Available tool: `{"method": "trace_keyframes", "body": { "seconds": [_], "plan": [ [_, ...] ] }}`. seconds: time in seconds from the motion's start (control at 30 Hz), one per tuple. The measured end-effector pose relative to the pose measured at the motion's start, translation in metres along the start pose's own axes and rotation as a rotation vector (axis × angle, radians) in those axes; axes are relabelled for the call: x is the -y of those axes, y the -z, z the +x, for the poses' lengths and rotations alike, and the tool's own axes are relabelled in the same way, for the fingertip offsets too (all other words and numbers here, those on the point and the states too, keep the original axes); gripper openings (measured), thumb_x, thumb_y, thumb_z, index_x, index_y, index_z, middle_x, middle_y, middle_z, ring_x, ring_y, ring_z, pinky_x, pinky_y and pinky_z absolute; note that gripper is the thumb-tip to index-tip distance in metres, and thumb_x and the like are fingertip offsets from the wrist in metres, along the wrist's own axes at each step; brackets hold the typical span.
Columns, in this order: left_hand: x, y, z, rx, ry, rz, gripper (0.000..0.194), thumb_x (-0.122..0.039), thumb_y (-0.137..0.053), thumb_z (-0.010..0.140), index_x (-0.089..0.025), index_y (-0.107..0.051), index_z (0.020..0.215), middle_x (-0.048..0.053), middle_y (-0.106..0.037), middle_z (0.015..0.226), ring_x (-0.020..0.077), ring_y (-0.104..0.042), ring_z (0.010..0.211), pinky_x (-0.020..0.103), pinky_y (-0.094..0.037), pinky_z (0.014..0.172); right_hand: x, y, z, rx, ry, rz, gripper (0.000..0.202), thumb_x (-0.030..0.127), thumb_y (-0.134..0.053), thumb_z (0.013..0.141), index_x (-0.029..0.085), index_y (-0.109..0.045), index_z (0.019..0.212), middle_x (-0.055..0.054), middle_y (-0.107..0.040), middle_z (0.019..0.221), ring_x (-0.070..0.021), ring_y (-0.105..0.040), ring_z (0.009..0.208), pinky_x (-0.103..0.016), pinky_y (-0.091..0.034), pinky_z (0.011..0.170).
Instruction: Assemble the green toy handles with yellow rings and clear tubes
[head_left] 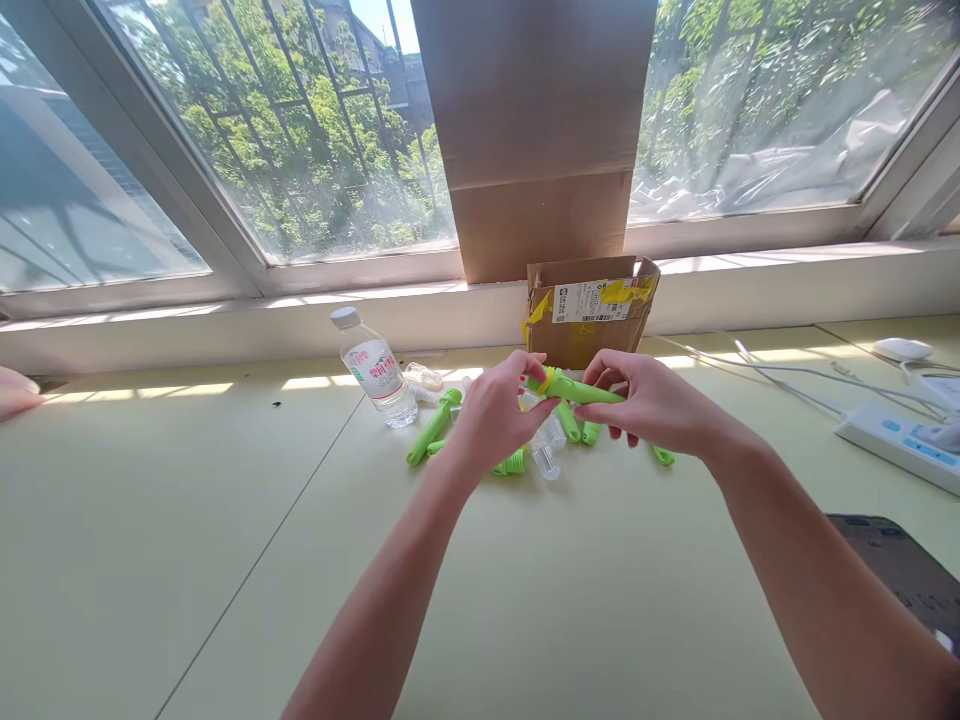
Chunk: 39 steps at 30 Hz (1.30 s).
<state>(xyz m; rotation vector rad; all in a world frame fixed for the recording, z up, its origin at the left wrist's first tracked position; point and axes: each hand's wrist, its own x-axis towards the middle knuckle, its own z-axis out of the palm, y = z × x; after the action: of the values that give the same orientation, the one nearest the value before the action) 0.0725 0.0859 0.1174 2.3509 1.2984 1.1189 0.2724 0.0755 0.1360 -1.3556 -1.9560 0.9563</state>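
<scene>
Both my hands are on one green plastic handle (589, 391), held nearly level above a pile of parts. My left hand (491, 405) pinches its ridged collar end, by a yellow ring (553, 382); part of that end is hidden by the fingers. Around the plain shaft, the fingers and thumb of my right hand (649, 398) are closed. Below lie several loose parts: a green handle (431, 432) with a threaded end, a green threaded piece (511, 463) under my left hand, and a clear ribbed plastic tube (545, 460).
A water bottle (379, 378) stands left of the pile. Behind it all is an open cardboard box (589, 335) against the sill. On the right are a power strip (900, 447), cables, a white mouse (903, 348) and a dark mat (900, 560).
</scene>
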Motion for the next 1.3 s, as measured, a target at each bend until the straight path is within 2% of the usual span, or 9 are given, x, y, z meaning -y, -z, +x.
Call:
{"method": "trace_keyframes", "body": {
  "seconds": [0.1, 0.3, 0.5, 0.6, 0.7, 0.87, 0.97, 1.2, 1.3],
  "plan": [
    [0.0, -0.0008, -0.0003, -0.001, -0.013, 0.016, 0.019, -0.028, -0.064, 0.076, -0.021, -0.049, 0.085, 0.005, -0.064, 0.117, 0.0193, -0.066, 0.088, 0.031, -0.054, 0.069, -0.0017, -0.0006, 0.0014, -0.069, 0.069, -0.098, 0.017, 0.038, -0.061, 0.075, 0.022, -0.058, 0.082, -0.001, -0.064, 0.075, -0.0147, -0.058, 0.061, -0.025, -0.041, 0.049],
    [0.0014, -0.0033, -0.0004, 0.003, 0.003, 0.095, 0.02, -0.036, -0.063, 0.078, -0.021, -0.051, 0.081, 0.005, -0.066, 0.111, 0.0176, -0.067, 0.077, 0.032, -0.054, 0.067, -0.0051, -0.0021, 0.0048, -0.146, 0.112, -0.261, 0.021, 0.043, -0.056, 0.079, 0.024, -0.065, 0.084, -0.001, -0.065, 0.075, -0.0153, -0.055, 0.064, -0.026, -0.036, 0.052],
    [0.005, -0.0028, -0.0008, 0.03, -0.015, 0.085, 0.025, -0.033, -0.067, 0.075, -0.023, -0.049, 0.088, 0.003, -0.064, 0.115, 0.0202, -0.064, 0.094, 0.035, -0.054, 0.075, -0.0064, -0.0037, 0.0056, -0.066, 0.079, -0.205, 0.027, 0.047, -0.055, 0.079, 0.022, -0.063, 0.085, -0.001, -0.063, 0.07, -0.0138, -0.053, 0.058, -0.026, -0.034, 0.048],
    [0.0061, -0.0027, -0.0007, 0.044, -0.001, 0.081, 0.023, -0.033, -0.067, 0.076, -0.022, -0.049, 0.086, 0.002, -0.064, 0.115, 0.0194, -0.066, 0.088, 0.035, -0.054, 0.076, -0.007, -0.0038, 0.0047, -0.056, 0.086, -0.172, 0.026, 0.042, -0.064, 0.072, 0.023, -0.06, 0.09, 0.0, -0.064, 0.081, -0.0142, -0.057, 0.063, -0.024, -0.038, 0.049],
    [0.0066, -0.0025, -0.0004, 0.029, 0.013, 0.087, 0.023, -0.038, -0.065, 0.077, -0.022, -0.05, 0.084, 0.002, -0.065, 0.113, 0.0192, -0.067, 0.083, 0.036, -0.054, 0.074, -0.0063, -0.0042, 0.0039, -0.08, 0.082, -0.163, 0.022, 0.037, -0.064, 0.072, 0.023, -0.058, 0.088, 0.0, -0.064, 0.086, -0.0141, -0.058, 0.065, -0.023, -0.038, 0.048],
    [0.0057, -0.0019, -0.0001, 0.0, 0.005, 0.093, 0.025, -0.044, -0.062, 0.079, -0.022, -0.051, 0.083, 0.004, -0.065, 0.113, 0.0216, -0.065, 0.092, 0.035, -0.054, 0.073, -0.0043, -0.0036, 0.0038, -0.093, 0.075, -0.165, 0.021, 0.042, -0.058, 0.077, 0.023, -0.06, 0.086, 0.0, -0.064, 0.078, -0.0129, -0.054, 0.059, -0.024, -0.036, 0.047],
    [0.004, -0.0011, -0.0004, 0.018, 0.011, 0.085, 0.026, -0.045, -0.062, 0.078, -0.022, -0.051, 0.085, 0.003, -0.064, 0.115, 0.02, -0.066, 0.085, 0.035, -0.054, 0.071, -0.0044, -0.0022, 0.0042, -0.11, 0.097, -0.228, 0.022, 0.043, -0.057, 0.078, 0.022, -0.062, 0.083, 0.0, -0.062, 0.071, -0.0133, -0.051, 0.059, -0.025, -0.034, 0.049],
    [0.0037, -0.0001, -0.001, 0.04, 0.003, 0.051, 0.024, -0.03, -0.067, 0.076, -0.022, -0.05, 0.09, 0.003, -0.063, 0.117, 0.0201, -0.064, 0.094, 0.035, -0.054, 0.077, -0.0007, -0.0032, 0.0039, -0.048, 0.064, -0.214, 0.027, 0.044, -0.051, 0.082, 0.02, -0.062, 0.078, -0.001, -0.061, 0.068, -0.0135, -0.052, 0.057, -0.025, -0.033, 0.048],
    [0.0038, -0.0001, -0.001, 0.047, -0.001, 0.053, 0.019, -0.028, -0.064, 0.078, -0.022, -0.05, 0.089, 0.003, -0.063, 0.116, 0.0208, -0.065, 0.094, 0.035, -0.054, 0.075, -0.0004, -0.0044, 0.0033, -0.026, 0.059, -0.182, 0.026, 0.046, -0.057, 0.076, 0.021, -0.06, 0.085, 0.0, -0.06, 0.068, -0.0127, -0.051, 0.055, -0.024, -0.034, 0.047]
  ]
}}
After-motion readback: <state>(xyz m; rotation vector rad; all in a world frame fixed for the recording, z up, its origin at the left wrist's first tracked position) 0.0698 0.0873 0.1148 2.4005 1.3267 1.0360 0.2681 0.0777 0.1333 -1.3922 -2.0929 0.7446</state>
